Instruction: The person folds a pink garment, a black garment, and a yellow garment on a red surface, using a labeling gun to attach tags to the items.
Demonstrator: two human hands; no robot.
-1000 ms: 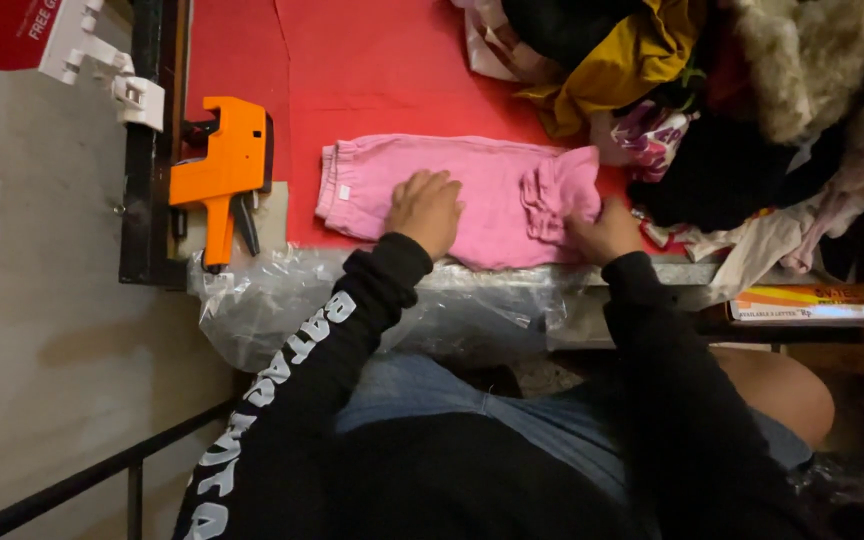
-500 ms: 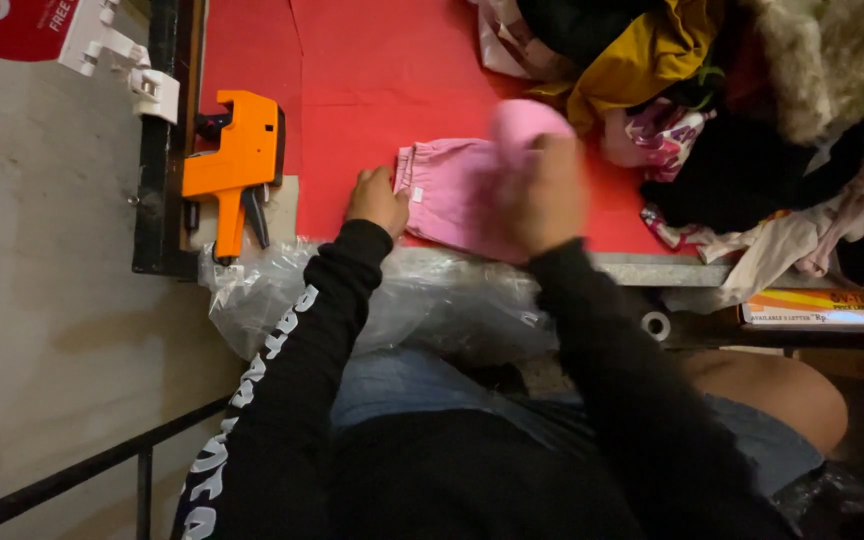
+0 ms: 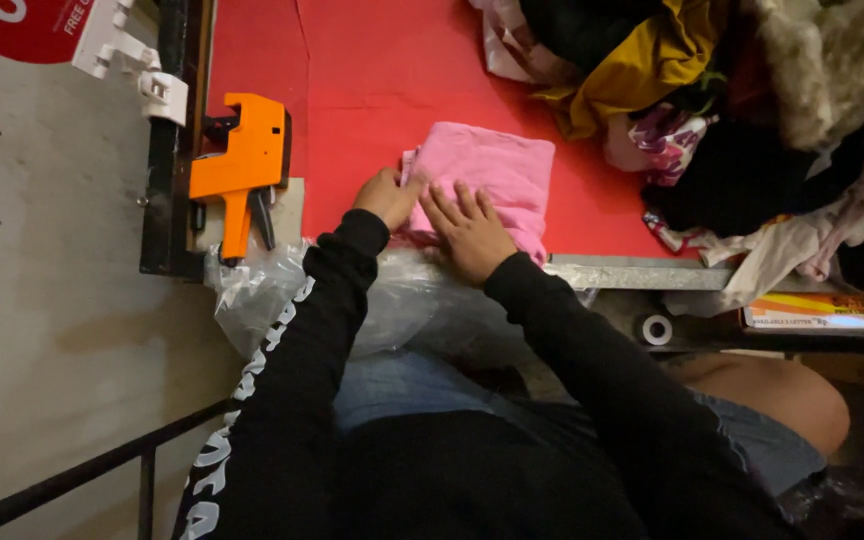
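Hands are pressed on a folded pink garment at the near edge of a red table, seen from above. The right hand is laid flat and open on the cloth, fingers spread, nothing gripped. The left hand is curled at the garment's left edge; whether cloth is pinched there cannot be told.

Nearest the camera, black sleeves with white lettering and blue denim shorts are seen. A clear plastic bag, crinkled and glossy, is bunched against the table's metal rim.

Risk is judged to lie at that rim. The garment sits close to it, and a sideways drag of the flat palm could pull the soft knit over the edge and into the lap. The fold looks thick and springy; if pressure is lifted unevenly, the layers could be let open. The slick bag below would offer no catch.

An orange labelling gun, hard moulded plastic with a pistol grip, is lying just left of the hands, apart from the cloth. Farther off, a loose heap of clothes is piled at the right: mustard, black, printed and furry fabrics, some spilling over the rim. A slump from that heap could be carried onto the folded piece.
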